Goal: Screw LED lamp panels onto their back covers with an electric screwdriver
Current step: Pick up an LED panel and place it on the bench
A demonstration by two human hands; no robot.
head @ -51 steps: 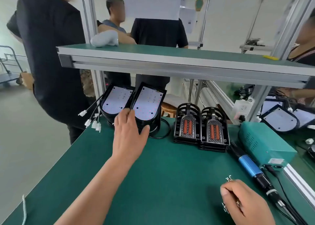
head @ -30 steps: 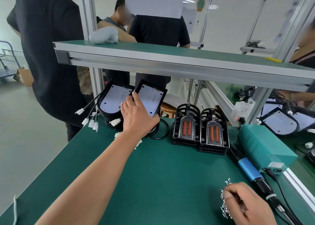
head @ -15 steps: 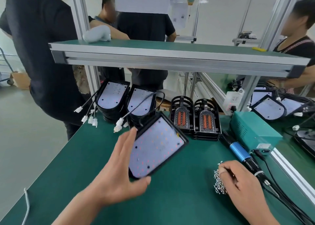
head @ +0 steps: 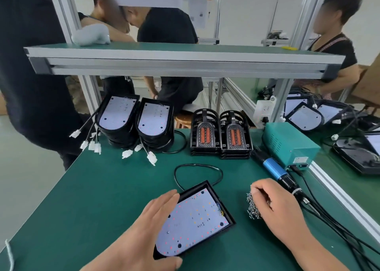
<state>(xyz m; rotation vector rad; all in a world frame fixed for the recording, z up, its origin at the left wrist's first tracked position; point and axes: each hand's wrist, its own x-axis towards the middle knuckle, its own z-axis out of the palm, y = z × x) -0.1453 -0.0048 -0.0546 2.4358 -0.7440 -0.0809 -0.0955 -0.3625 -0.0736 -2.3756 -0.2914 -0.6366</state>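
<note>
The LED lamp panel point(head: 195, 219) lies flat in its black back cover on the green bench mat point(head: 102, 188), gripped at its left edge and near end by the left hand point(head: 152, 227). The right hand point(head: 277, 207) curls its fingers into the screw pile point(head: 251, 206), beside the blue electric screwdriver point(head: 275, 170); whether it pinches a screw cannot be determined.

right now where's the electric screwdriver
In the head view the electric screwdriver lies at the right of the green table, just left of the teal power box and beyond the right hand.
</note>
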